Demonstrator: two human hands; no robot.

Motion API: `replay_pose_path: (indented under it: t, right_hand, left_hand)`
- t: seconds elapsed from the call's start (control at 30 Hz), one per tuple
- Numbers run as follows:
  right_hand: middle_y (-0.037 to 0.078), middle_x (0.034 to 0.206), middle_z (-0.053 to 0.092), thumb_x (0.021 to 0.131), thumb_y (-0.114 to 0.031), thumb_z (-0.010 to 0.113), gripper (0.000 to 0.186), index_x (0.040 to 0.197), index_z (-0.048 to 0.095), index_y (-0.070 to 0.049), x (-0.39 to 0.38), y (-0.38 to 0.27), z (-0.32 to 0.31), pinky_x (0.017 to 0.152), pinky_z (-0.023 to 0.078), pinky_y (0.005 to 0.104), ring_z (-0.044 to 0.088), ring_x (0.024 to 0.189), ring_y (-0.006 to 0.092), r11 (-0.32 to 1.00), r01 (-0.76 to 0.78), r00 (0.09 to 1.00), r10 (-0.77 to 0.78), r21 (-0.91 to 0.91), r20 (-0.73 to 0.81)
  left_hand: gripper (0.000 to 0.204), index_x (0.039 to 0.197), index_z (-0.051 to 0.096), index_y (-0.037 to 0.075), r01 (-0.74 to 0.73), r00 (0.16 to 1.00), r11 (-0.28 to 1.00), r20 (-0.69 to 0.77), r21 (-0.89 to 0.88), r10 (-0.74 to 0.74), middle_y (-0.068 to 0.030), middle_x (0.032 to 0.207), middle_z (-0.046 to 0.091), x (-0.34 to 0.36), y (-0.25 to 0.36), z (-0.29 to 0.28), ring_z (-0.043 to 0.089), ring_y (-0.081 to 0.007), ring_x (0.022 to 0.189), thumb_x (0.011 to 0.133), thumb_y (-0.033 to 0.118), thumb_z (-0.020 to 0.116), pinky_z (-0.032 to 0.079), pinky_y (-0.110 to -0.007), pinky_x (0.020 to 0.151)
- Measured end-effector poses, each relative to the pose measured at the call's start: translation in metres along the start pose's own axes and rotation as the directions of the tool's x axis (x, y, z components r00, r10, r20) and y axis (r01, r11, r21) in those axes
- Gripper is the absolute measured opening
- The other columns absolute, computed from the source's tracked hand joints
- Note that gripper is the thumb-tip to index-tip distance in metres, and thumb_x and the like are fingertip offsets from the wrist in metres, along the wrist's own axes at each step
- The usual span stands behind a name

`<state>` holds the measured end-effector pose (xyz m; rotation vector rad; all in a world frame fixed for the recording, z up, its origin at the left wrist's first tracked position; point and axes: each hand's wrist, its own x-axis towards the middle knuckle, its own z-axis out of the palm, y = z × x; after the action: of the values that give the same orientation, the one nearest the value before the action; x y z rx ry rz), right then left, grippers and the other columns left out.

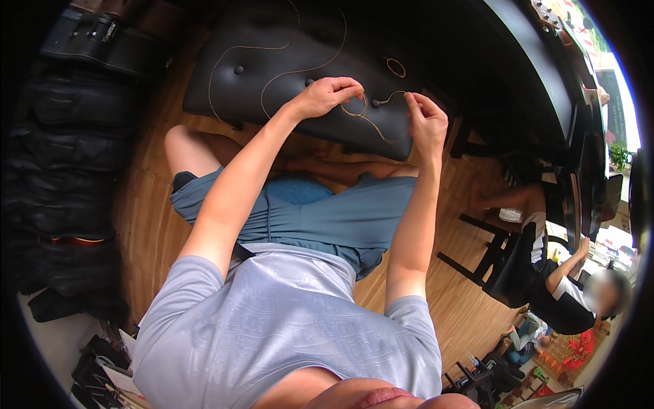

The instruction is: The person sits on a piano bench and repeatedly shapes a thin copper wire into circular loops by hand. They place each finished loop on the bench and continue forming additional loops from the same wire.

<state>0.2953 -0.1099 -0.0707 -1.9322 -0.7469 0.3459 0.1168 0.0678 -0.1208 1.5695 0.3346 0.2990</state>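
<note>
- Along the far left, dark padded cases [71, 143] stand in a row beside the wooden floor [146, 204].
- Left of centre, two loose strands of thin tan cord, a first strand [255, 48] and a second strand [310, 70], wander over a black buttoned bench [272, 31]; the second meets the left forearm, which covers part of the bench's near edge.
- Below the bench, the worker's bent legs, in blue-grey shorts [306, 228], take up the floor space.
- At centre, the left hand [325, 97] pinches a coiled cord [365, 103] over the bench, its fingers hiding part of the loops; a tail hangs toward the right.
- Just right, the right hand [428, 123] pinches a short cord length [392, 94] between thumb and finger, near a bench button [375, 103]; whether it joins the coil cannot be told.
- Beyond the hands, a small reddish ring of cord [390, 66] lies near the bench's right end.
- Farther right, a large black piece of furniture [524, 61] looms close to the bench.
- At far right, a second person [569, 300] in black and white sits by a black stool [487, 249], with a green plant [618, 155] beyond.
</note>
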Motion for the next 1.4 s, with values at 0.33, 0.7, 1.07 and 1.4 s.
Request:
replay_pose_path:
  t: [0.33, 0.7, 1.07, 1.4]
  right_hand:
    - [-0.003, 0.065, 0.061, 0.094, -0.024, 0.075, 0.024, 0.099, 0.077, 0.000, -0.014, 0.015, 0.037, 0.054, 0.040, 0.0216, 0.051, 0.060, 0.0027, 0.994, -0.078, 0.996, 0.081, 0.078, -0.029]
    - [0.000, 0.069, 0.062, 0.100, -0.018, 0.065, 0.020, 0.109, 0.068, -0.001, -0.028, 0.004, 0.049, 0.043, 0.038, 0.0210, 0.050, 0.050, 0.0047, 0.930, -0.191, 0.943, 0.084, 0.315, 0.322]
    - [0.003, 0.086, 0.065, 0.094, -0.011, 0.072, 0.023, 0.116, 0.070, -0.003, -0.034, -0.008, 0.056, 0.058, 0.045, 0.0201, 0.056, 0.065, 0.0060, 0.929, -0.096, 0.888, -0.082, 0.357, 0.452]
    - [0.007, 0.105, 0.069, 0.092, -0.013, 0.076, 0.014, 0.102, 0.079, -0.004, -0.005, -0.026, 0.050, 0.072, 0.051, 0.0231, 0.063, 0.088, 0.0110, 0.908, 0.373, 0.927, -0.359, 0.189, -0.108]
  left_hand:
    - [0.030, 0.111, 0.071, 0.007, -0.001, 1.000, 0.998, -0.006, -0.061, 0.001, 0.0034, 0.098, 0.069, 0.001, -0.004, 0.000, 0.056, -0.0080, 0.086, 0.104, 0.034, 0.058, 0.049, -0.025, 0.081]
    - [0.031, 0.112, 0.071, 0.005, -0.005, 1.000, 0.996, -0.022, -0.084, 0.003, 0.0032, 0.093, 0.067, 0.001, -0.004, 0.000, 0.055, -0.0073, 0.081, 0.103, 0.033, 0.060, 0.048, -0.024, 0.074]
    - [0.030, 0.110, 0.072, 0.004, -0.088, 0.995, 0.995, -0.043, -0.042, 0.086, 0.0018, 0.084, 0.064, 0.003, -0.013, 0.001, 0.054, -0.0076, 0.077, 0.103, 0.031, 0.060, 0.047, -0.025, 0.070]
    - [0.028, 0.104, 0.073, 0.005, -0.003, 1.000, 1.000, -0.019, 0.003, 0.003, 0.0029, 0.080, 0.063, 0.002, -0.002, 0.003, 0.051, -0.0060, 0.073, 0.102, 0.030, 0.060, 0.044, -0.024, 0.067]
